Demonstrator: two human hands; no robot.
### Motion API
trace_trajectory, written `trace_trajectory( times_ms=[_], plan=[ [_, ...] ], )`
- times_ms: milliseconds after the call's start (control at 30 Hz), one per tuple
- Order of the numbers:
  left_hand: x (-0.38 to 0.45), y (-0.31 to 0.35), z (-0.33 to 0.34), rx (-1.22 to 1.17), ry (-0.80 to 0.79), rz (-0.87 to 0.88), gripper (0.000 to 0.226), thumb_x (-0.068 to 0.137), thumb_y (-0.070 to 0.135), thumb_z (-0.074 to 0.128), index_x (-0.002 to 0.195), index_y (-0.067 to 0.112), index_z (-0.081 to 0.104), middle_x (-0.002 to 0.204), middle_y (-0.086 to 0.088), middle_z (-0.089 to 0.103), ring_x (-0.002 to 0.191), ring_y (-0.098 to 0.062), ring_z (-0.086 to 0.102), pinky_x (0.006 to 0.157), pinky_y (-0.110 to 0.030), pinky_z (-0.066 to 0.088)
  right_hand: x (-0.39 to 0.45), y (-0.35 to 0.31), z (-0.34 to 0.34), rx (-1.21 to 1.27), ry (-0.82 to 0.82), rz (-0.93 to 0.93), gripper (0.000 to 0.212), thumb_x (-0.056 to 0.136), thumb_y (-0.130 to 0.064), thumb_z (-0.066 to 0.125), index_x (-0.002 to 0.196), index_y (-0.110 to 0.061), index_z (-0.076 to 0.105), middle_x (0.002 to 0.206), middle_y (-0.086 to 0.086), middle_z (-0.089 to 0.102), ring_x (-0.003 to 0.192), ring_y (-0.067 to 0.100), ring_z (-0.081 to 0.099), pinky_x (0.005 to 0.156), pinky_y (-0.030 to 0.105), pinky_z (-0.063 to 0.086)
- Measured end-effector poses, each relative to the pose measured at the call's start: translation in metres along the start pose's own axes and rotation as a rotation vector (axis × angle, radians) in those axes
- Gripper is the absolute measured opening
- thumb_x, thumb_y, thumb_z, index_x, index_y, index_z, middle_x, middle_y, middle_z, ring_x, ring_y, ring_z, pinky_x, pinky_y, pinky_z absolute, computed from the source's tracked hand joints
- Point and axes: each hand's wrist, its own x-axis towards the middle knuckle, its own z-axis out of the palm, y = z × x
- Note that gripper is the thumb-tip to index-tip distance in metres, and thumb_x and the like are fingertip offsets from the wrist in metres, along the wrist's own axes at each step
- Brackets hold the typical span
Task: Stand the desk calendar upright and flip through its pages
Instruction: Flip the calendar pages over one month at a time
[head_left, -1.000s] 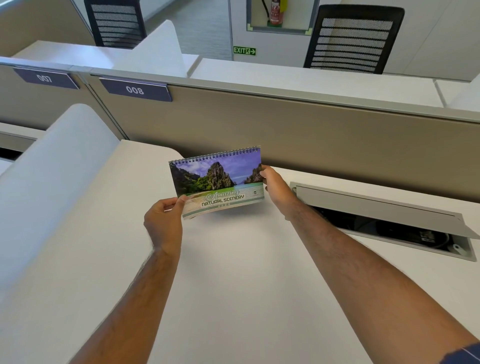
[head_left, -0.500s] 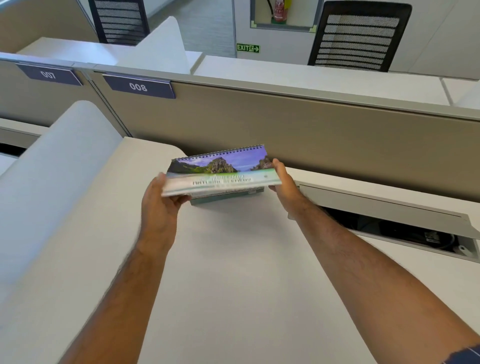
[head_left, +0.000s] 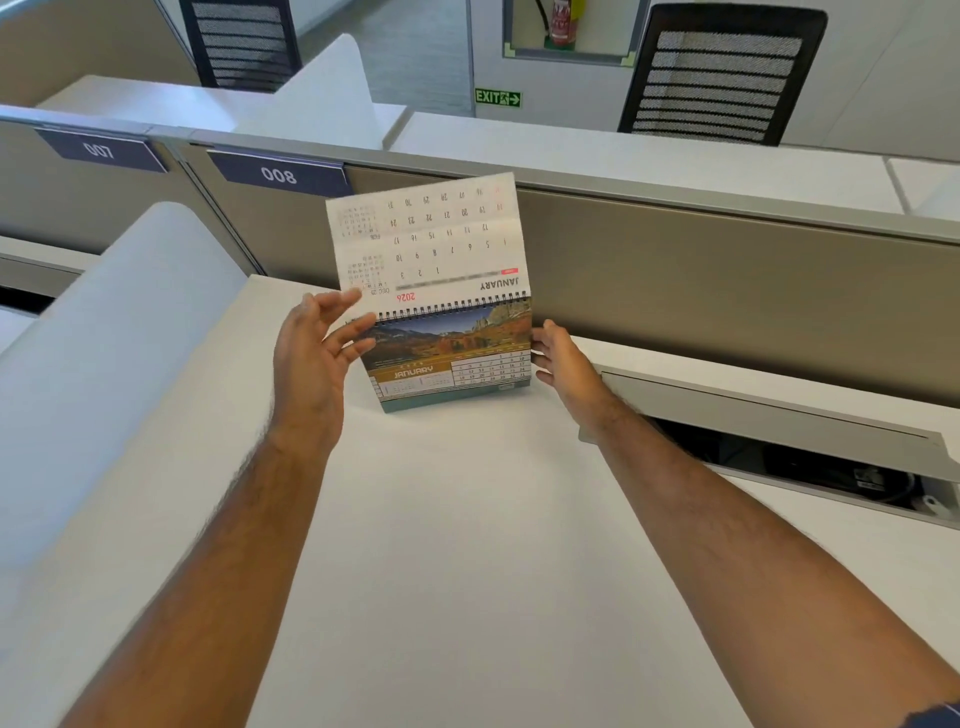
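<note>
The calendar (head_left: 451, 358) stands on the desk (head_left: 467, 545) near the partition (head_left: 727, 291), its cover page (head_left: 428, 239) raised straight up above the spiral, January showing. At its 9 o'clock the left hand (head_left: 314, 358) touches the edge with fingers loosely spread; at 3 o'clock the right hand (head_left: 563, 364) rests open against the side.

The white bench (head_left: 467, 545) carries the desk calendar (head_left: 452, 358), apparently resting on its base, between the left hand (head_left: 311, 358) and right hand (head_left: 566, 364).
</note>
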Motion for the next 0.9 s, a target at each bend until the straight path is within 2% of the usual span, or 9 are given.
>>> trace_trajectory(
  times_ms=[100,167,233,267,367,467,567,700,900],
  plan=[
    [-0.001,-0.024,-0.006,0.122,0.170,0.030,0.021,0.111,0.032,0.052,0.122,0.017,0.061,0.120,-0.001,0.075,0.107,-0.016,0.069,0.093,-0.039,0.060,-0.002,0.000,0.000,-0.012,0.002,-0.001,0.047,0.110,-0.048,0.017,0.130,-0.029,0.056,0.136,-0.004,0.059,0.132,0.018,0.050,0.118,0.043,0.030],
    [-0.003,-0.042,-0.008,0.197,0.240,0.002,0.021,0.108,0.025,0.058,0.126,0.016,0.063,0.123,0.000,0.070,0.114,-0.019,0.067,0.096,-0.037,0.060,-0.003,0.000,0.001,-0.016,0.006,0.000,0.046,0.110,-0.047,0.017,0.128,-0.030,0.056,0.135,-0.004,0.059,0.132,0.018,0.050,0.118,0.043,0.031],
    [-0.006,-0.057,-0.008,0.271,0.197,-0.087,0.034,0.108,0.024,0.060,0.142,0.017,0.060,0.132,0.001,0.066,0.124,-0.023,0.063,0.091,-0.024,0.054,-0.004,0.000,0.001,-0.015,0.009,0.001,0.044,0.110,-0.046,0.017,0.127,-0.031,0.055,0.134,-0.005,0.059,0.132,0.017,0.050,0.119,0.044,0.031],
    [-0.008,-0.065,-0.008,0.298,0.145,-0.139,0.040,0.109,0.024,0.060,0.148,0.019,0.057,0.137,0.002,0.064,0.128,-0.023,0.061,0.093,-0.023,0.050,-0.004,0.001,0.001,-0.016,0.010,0.000,0.044,0.110,-0.046,0.017,0.128,-0.032,0.055,0.134,-0.005,0.059,0.132,0.017,0.050,0.119,0.044,0.031],
    [-0.015,-0.082,-0.010,0.381,-0.008,-0.227,0.041,0.109,0.029,0.058,0.150,0.028,0.057,0.144,0.002,0.067,0.138,-0.022,0.057,0.112,-0.038,0.045,-0.005,0.001,0.002,-0.017,0.014,-0.003,0.044,0.110,-0.046,0.017,0.127,-0.033,0.056,0.134,-0.006,0.059,0.132,0.017,0.049,0.120,0.045,0.030],
    [-0.020,-0.088,-0.010,0.447,-0.015,-0.257,0.046,0.109,0.040,0.057,0.155,0.036,0.053,0.154,0.005,0.062,0.144,-0.022,0.052,0.122,-0.049,0.042,-0.005,0.001,0.002,-0.016,0.017,-0.002,0.044,0.110,-0.046,0.018,0.126,-0.034,0.056,0.134,-0.006,0.059,0.132,0.017,0.050,0.120,0.045,0.030],
    [-0.027,-0.084,-0.006,0.493,-0.005,-0.215,0.045,0.111,0.040,0.056,0.156,0.034,0.052,0.152,0.008,0.062,0.138,-0.018,0.053,0.118,-0.048,0.043,-0.005,0.003,0.003,-0.016,0.021,0.000,0.044,0.110,-0.047,0.018,0.127,-0.034,0.057,0.133,-0.005,0.061,0.132,0.017,0.051,0.119,0.045,0.031],
    [-0.033,-0.083,-0.003,0.511,0.015,-0.189,0.042,0.112,0.034,0.055,0.154,0.030,0.054,0.134,0.012,0.060,0.127,-0.014,0.051,0.118,-0.046,0.043,-0.006,0.004,0.004,-0.011,0.026,0.000,0.044,0.110,-0.046,0.019,0.127,-0.035,0.057,0.132,-0.005,0.061,0.131,0.016,0.052,0.119,0.044,0.031],
    [-0.037,-0.082,-0.007,0.487,0.008,-0.188,0.042,0.111,0.042,0.055,0.151,0.027,0.058,0.139,0.005,0.068,0.129,-0.018,0.060,0.106,-0.030,0.048,-0.006,0.006,0.005,0.004,0.033,0.004,0.044,0.110,-0.046,0.018,0.128,-0.034,0.057,0.132,-0.005,0.061,0.131,0.016,0.052,0.120,0.045,0.031]
  ],
)
